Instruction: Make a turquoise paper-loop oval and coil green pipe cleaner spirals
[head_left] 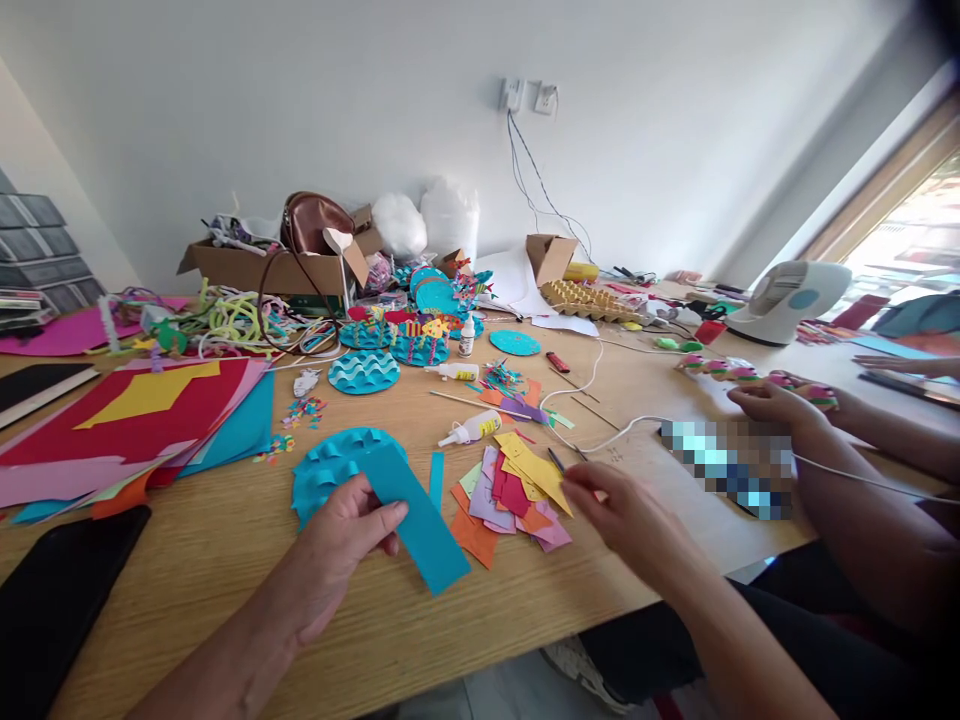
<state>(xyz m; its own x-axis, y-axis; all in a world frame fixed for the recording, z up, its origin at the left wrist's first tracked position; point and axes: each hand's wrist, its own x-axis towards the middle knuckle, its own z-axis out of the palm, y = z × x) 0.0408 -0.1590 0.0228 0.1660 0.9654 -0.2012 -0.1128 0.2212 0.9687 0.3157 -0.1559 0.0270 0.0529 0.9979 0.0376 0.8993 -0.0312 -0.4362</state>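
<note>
Holding: the left hand [341, 545] has its thumb and fingers closed over the near end of a teal paper strip [416, 525], which lies slanted across the counter [225, 560] with its far end overlapping a teal scalloped paper disc [319, 470].
Right hand: the right hand [622, 510] sits beside a heap of coloured paper scraps [514, 495], fingers loosely curled; a thin dark tool tip [556, 460] shows just past its fingertips, but I cannot tell whether the hand grips it.
Step in hand: by my reading, a cut strip is being readied for the wave disc, between cutting and gluing.
Next move calls for: likely a steady hold on the strip while the other hand trims or shapes it, keeping the edge clear of the scraps.
Nearby: a narrow teal sliver [436, 478] lies just beside the strip; three small glue bottles [472, 428] lie further back; a stack of coloured sheets [142, 420] sits to the left; finished wave discs [364, 370] are behind.
Co-worker: another person's hand [772, 405] rests on a blurred device to the right, with a white cable [592, 375] running to it.
Writing: the glue bottles carry yellow labels, too small to read; no other legible text.
</note>
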